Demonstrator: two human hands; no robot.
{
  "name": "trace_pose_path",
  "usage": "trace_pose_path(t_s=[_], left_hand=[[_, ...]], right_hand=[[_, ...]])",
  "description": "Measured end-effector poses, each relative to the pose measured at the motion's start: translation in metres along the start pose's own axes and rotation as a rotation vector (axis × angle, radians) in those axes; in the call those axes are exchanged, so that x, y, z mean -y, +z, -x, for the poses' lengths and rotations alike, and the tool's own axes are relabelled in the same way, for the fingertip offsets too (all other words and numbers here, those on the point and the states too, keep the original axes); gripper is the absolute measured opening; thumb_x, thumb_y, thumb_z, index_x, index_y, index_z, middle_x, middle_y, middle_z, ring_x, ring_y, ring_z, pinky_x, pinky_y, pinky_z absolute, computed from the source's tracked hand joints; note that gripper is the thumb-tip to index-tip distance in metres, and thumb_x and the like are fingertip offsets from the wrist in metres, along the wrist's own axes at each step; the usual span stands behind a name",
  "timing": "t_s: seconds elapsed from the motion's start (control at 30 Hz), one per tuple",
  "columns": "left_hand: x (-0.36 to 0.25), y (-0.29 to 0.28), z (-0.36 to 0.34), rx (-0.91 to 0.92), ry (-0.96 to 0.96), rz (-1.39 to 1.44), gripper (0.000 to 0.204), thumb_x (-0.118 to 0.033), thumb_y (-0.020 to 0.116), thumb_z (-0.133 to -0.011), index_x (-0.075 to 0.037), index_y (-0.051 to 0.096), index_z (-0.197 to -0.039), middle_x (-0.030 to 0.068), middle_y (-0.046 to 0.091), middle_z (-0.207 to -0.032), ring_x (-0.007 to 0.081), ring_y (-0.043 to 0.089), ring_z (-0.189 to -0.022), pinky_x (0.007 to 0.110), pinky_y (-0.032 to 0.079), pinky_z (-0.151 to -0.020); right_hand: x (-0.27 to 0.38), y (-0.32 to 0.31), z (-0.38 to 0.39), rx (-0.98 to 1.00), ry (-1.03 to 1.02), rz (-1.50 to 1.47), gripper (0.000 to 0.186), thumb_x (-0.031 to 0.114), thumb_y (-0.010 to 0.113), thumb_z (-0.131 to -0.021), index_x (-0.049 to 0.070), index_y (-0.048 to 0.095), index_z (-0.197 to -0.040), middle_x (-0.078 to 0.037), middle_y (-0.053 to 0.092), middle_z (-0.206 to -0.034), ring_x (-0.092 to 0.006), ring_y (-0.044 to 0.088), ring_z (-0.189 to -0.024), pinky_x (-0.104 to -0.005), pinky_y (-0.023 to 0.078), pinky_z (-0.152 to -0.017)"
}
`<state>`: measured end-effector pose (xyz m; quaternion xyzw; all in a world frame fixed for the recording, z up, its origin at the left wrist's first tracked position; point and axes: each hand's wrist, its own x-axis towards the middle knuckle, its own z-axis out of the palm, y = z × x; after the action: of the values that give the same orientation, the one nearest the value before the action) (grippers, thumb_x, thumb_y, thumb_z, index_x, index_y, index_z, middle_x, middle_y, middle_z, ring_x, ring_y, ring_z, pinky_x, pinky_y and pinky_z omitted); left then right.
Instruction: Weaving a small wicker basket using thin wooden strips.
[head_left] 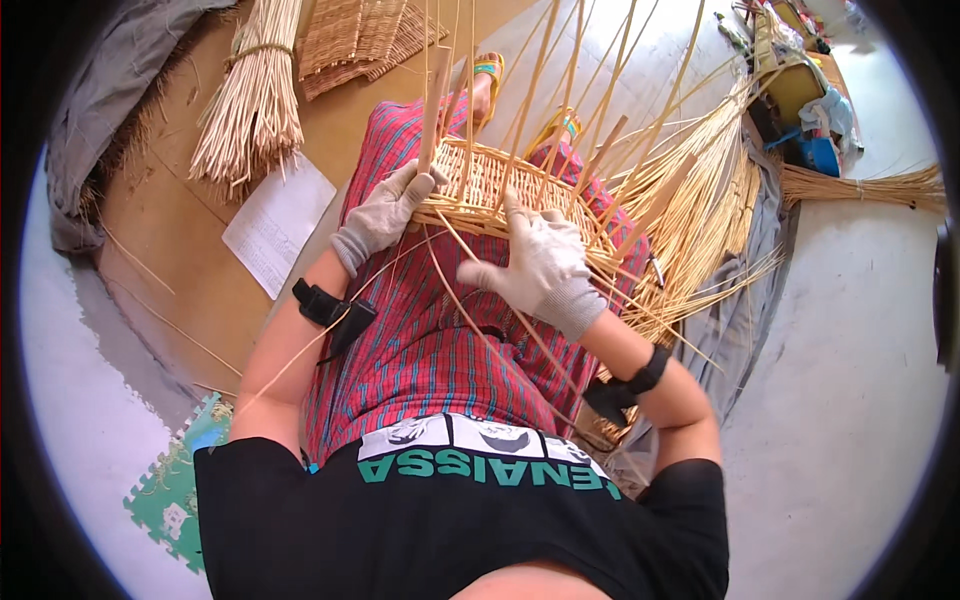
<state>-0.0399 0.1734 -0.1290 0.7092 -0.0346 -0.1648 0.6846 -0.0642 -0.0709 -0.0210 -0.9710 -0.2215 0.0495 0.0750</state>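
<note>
Our wicker basket (pixel 478 178), shallow and still bristling with upright rods, rests on our lap over the red striped cloth (pixel 410 350). Both our hands wear pale gloves and meet it from the near side. Our left hand (pixel 390 212) grips the basket's near left corner, thumb and fingers closed on the edge at the foot of a flat wooden stake (pixel 434 118), so the weave lies just to the right of that grip. Our right hand (pixel 540 255) is spread, fingers reaching onto the near wall right of its middle and thumb stuck out to the left; the basket lies just beyond the palm, touched by the fingertips. Long loose strands (pixel 545 353) trail from the near edge toward our waist, and another crosses our left forearm.

As for writing, our black T-shirt (pixel 460 530) carries large green capitals under a band of black-and-white pictures, upside down from our viewpoint. On the brown floor sheet (pixel 160 245), a white paper (pixel 280 225) bears rows of writing too small for us to read. Near it lies a tied bundle of rods (pixel 250 110), beside woven mats (pixel 355 40).
</note>
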Motion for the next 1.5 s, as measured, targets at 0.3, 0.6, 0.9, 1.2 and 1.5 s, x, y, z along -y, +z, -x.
trace_pose_path(t_s=[0.3, 0.6, 0.9, 1.2, 1.5], left_hand=[[-0.058, 0.049, 0.029, -0.427, 0.691, -1.035, 0.036, -0.015, 0.063, -0.097, -0.017, 0.066, -0.133, 0.0125, 0.066, -0.122, 0.0282, 0.063, -0.121, 0.046, 0.047, -0.108], [-0.042, 0.074, -0.019, -0.139, 0.545, -1.083, 0.042, -0.002, 0.058, -0.089, -0.017, 0.068, -0.127, 0.0089, 0.073, -0.113, 0.0320, 0.069, -0.104, 0.042, 0.055, -0.090], [-0.029, 0.050, -0.022, 0.061, 0.579, -0.881, 0.041, 0.001, 0.064, -0.086, -0.015, 0.070, -0.123, 0.0102, 0.073, -0.107, 0.0304, 0.072, -0.096, 0.039, 0.059, -0.084], [-0.017, 0.084, -0.009, -0.254, 0.627, -1.041, 0.069, -0.022, 0.072, -0.088, -0.018, 0.050, -0.153, 0.0085, 0.049, -0.154, 0.0319, 0.060, -0.125, 0.044, 0.054, -0.095], [-0.008, 0.076, -0.022, -0.084, 0.602, -1.259, 0.065, -0.011, 0.063, -0.091, -0.015, 0.048, -0.154, 0.0099, 0.043, -0.164, 0.0282, 0.054, -0.139, 0.047, 0.041, -0.109]], right_hand=[[-0.046, 0.019, -0.010, -0.139, -0.014, -0.295, 0.041, 0.023, 0.073, -0.092, 0.013, 0.066, -0.131, -0.008, 0.078, -0.098, -0.0311, 0.071, -0.094, -0.0429, 0.055, -0.085], [-0.023, -0.009, 0.036, -0.396, 0.327, -0.488, 0.014, 0.013, 0.078, -0.091, 0.004, 0.077, -0.102, -0.004, 0.070, -0.079, -0.0136, 0.063, -0.066, -0.0285, 0.051, -0.064], [-0.018, 0.000, 0.066, 0.200, 0.594, -1.378, 0.021, 0.013, 0.073, -0.099, 0.000, 0.074, -0.115, -0.001, 0.070, -0.086, -0.0080, 0.066, -0.073, -0.0238, 0.053, -0.065], [-0.065, -0.008, -0.077, -0.786, 0.004, -0.426, 0.056, 0.015, 0.069, -0.093, 0.011, 0.052, -0.146, -0.022, 0.070, -0.122, -0.0357, 0.073, -0.100, -0.0439, 0.059, -0.084], [-0.086, 0.014, 0.002, -0.539, 0.359, -0.658, 0.039, 0.011, 0.072, -0.091, 0.015, 0.072, -0.130, -0.018, 0.074, -0.117, -0.0286, 0.074, -0.106, -0.0391, 0.058, -0.090]])
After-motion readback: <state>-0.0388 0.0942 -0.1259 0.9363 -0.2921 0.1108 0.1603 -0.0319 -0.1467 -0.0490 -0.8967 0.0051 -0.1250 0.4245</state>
